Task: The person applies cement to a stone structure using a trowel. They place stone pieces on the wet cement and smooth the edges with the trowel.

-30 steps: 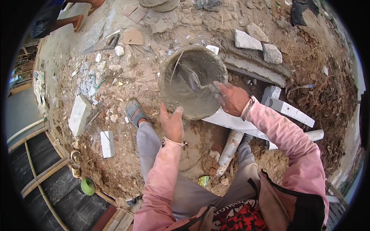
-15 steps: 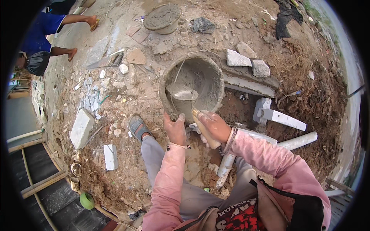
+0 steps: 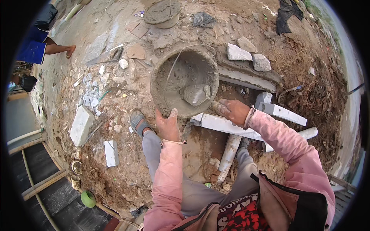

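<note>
trowel [image 3: 196, 94] farther right inside bucket [image 3: 155, 85], in right hand [image 3: 236, 111], left hand [image 3: 169, 127] wide at rim [image 3: 187, 114]

The right hand [image 3: 232, 111] is covering most of the handle of the trowel [image 3: 197, 95]; the left hand [image 3: 168, 126] is masking part of the bucket's near rim [image 3: 185, 114]. A white block [image 3: 225, 124] is hiding the pipe's [image 3: 230, 156] upper end. The dark border is cutting off a person in blue shorts [image 3: 31, 52].
</note>
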`<state>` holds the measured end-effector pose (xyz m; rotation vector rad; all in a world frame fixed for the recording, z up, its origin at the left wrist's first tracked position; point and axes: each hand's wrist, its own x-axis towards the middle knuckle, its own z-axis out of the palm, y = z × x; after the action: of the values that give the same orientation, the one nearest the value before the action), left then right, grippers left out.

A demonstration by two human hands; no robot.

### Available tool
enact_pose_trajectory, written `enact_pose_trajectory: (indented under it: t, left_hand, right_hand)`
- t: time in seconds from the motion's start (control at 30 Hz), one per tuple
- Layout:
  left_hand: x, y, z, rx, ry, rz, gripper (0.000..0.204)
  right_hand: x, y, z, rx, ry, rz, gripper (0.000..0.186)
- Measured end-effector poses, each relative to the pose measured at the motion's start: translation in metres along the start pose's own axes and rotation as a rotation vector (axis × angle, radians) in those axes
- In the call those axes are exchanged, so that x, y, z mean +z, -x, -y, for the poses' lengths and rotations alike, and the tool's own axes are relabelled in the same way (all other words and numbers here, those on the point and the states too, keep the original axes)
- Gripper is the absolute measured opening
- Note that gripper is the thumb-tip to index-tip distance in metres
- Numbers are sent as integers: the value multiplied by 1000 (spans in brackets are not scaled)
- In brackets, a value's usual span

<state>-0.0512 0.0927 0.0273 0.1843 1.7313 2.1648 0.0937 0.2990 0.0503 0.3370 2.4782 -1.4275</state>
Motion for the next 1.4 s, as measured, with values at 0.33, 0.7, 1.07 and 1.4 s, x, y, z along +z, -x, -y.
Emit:
enact_pose_trajectory:
  t: [0.33,0.7,1.07,1.4]
  left_hand:
    - [1,-1,-1,13,-83,-12,57]
    - [1,-17,-1,-254,106,-64,52]
    - [1,-14,12,-313,4,-143,48]
    - [4,-11,35,-328,-65,-124,53]
  right_hand:
    - [25,-7,-16,203,293,100,43]
    - [123,51,-121,50,95,-280,37]
    - [55,151,-93,200,91,-418,34]
    - [74,97,-67,91,486,-297,58]
